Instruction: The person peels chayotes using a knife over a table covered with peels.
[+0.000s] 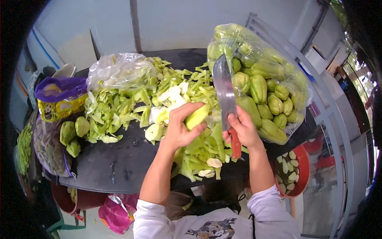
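Observation:
My left hand [180,126] is closed around a pale green chayote [197,116], which looks peeled and sits between thumb and fingers. A large knife [225,87] with a broad steel blade and a red handle is in my right hand [246,128]; the fingers grip it where blade meets handle, and the blade points up and away from me. Knife and chayote are apart. Beneath both hands lies a heap of green peel strips [199,157] with some pale cut pieces [214,162]. Right of the blade, whole chayotes [258,88] fill a clear plastic bag [296,71].
Peels spread over the dark table [99,161] toward another plastic bag [119,71]. Three chayotes [73,135] lie near a purple mesh sack [53,143] at left. A red bucket [304,171] with pale pieces in liquid stands below right, beside a metal railing [338,131].

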Motion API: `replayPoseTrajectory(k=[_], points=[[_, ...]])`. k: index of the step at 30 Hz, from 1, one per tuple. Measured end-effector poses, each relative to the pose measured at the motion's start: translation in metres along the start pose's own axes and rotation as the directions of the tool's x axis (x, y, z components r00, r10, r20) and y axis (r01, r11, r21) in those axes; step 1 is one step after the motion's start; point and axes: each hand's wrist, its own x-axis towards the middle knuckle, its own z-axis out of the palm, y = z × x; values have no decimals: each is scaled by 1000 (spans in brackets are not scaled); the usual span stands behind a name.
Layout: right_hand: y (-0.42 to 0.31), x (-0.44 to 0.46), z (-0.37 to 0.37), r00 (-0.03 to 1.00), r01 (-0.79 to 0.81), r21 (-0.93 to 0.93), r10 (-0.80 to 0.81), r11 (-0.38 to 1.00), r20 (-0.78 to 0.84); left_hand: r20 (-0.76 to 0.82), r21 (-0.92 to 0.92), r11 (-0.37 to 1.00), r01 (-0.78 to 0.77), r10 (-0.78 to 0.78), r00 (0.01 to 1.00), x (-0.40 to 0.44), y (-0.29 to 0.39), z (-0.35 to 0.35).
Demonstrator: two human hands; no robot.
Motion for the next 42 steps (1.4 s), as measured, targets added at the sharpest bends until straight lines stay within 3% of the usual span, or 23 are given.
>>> replayPoseTrajectory(k=[2,7,9,16,18,21,25,27,31,33,35,36,38,40,42], points=[[2,-6,-4,996,-20,-46,24,999,82,105,58,992,-108,102,989,3,12,-1],[-7,-16,-15,976,-214,11,213,977,36,154,35,985,-169,162,975,1,11,9],[-19,-17,-9,988,91,-318,-45,944,149,172,21,977,-214,207,963,2,14,9],[-36,-14,4,995,23,-413,17,910,94,201,22,943,-331,320,926,3,20,11],[-26,-10,2,976,204,-400,-152,893,158,196,21,940,-339,329,924,4,21,11],[-35,-15,6,988,121,-475,-61,871,139,198,24,937,-349,338,920,3,21,8],[-28,-16,5,982,155,-570,-66,807,174,178,32,926,-375,364,914,4,17,9],[-23,-19,10,979,194,-501,-136,844,150,176,45,929,-367,354,918,3,16,8],[-19,-21,8,984,166,-516,-104,840,147,142,80,949,-304,291,946,0,18,11],[-25,-24,10,985,148,-654,-51,741,165,116,52,966,-254,247,962,-4,9,12],[-18,-25,10,981,174,-579,-91,796,170,85,6,984,-176,175,981,-5,0,11],[-14,-25,9,977,197,-499,-128,844,169,106,93,968,-234,224,969,1,8,7],[-11,-23,5,978,201,-420,-159,885,133,94,121,979,-162,151,984,1,8,6],[-14,-21,3,991,-132,-289,137,948,-1,131,132,981,-145,128,983,3,16,5],[-16,-18,4,982,-188,-277,179,942,-58,111,120,980,-161,148,983,4,16,9]])
